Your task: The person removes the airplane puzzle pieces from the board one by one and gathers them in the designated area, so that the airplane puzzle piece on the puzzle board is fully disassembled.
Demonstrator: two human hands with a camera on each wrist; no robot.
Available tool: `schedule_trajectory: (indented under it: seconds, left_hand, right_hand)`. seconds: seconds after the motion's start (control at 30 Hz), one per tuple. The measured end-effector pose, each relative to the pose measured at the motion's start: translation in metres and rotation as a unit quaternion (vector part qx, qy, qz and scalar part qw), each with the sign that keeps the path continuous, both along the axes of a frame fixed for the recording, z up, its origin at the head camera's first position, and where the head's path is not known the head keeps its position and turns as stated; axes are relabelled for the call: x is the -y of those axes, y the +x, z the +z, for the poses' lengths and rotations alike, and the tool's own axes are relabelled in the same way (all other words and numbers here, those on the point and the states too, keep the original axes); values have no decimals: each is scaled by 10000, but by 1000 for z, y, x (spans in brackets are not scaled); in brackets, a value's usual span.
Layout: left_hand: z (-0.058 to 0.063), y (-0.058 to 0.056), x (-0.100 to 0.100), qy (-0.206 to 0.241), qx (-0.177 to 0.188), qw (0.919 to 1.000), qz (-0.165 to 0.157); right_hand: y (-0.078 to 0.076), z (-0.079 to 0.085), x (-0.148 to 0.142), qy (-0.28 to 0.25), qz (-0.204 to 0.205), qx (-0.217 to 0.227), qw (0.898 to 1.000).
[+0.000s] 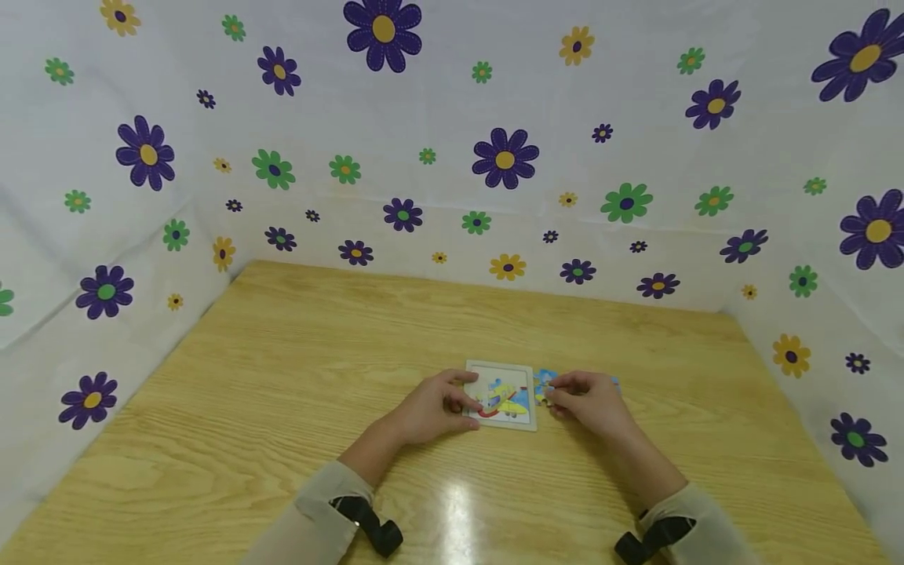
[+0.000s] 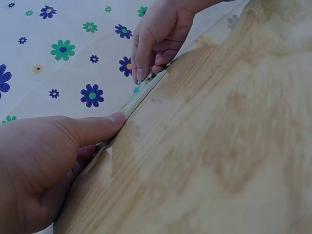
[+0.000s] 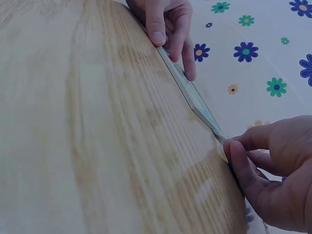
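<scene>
Some blue pieces (image 1: 545,376) lie on a wood-grain table (image 1: 318,337), just right of a pale square frame (image 1: 533,400) lying flat, with a partly filled plane puzzle (image 1: 510,402) inside. The left hand (image 1: 436,404) is at the frame's left side, relaxed, fingers parted, tips resting on it. The right hand (image 1: 593,402) pinches a piece between thumb and forefinger, beside the frame's right edge. Flowered cloth (image 1: 438,102) hangs behind.

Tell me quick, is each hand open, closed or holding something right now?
Left hand: holding the puzzle board at its left edge.
Right hand: pinching a puzzle piece beside the board's right edge.
</scene>
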State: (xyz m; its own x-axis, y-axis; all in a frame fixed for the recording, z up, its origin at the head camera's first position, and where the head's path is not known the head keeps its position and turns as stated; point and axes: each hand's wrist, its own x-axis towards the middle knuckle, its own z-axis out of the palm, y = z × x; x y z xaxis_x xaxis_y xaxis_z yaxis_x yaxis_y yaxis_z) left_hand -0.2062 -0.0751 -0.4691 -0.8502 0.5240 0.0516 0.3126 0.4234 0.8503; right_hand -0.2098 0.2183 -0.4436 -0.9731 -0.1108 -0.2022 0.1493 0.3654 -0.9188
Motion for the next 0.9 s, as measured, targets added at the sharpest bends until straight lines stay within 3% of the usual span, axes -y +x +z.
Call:
schedule_trajectory:
  seconds: [0.2,0.47,0.7,0.9]
  left_hand:
    - [-2,1,1,-36,-17,10000,32]
    - [-2,0,-2,-61,-10,10000,19]
    - [-2,0,-2,-116,-4,9999,47]
    - [-2,-1,-1,-72,-83,9999,2]
  right_hand:
    - [4,-3,3,138,-72,-226,9996]
    - [6,-4,2,932,-138,-794,9924]
    - [3,-5,3,576,-329,-553,9963]
    - [3,3,6,300,-323,-384,9983]
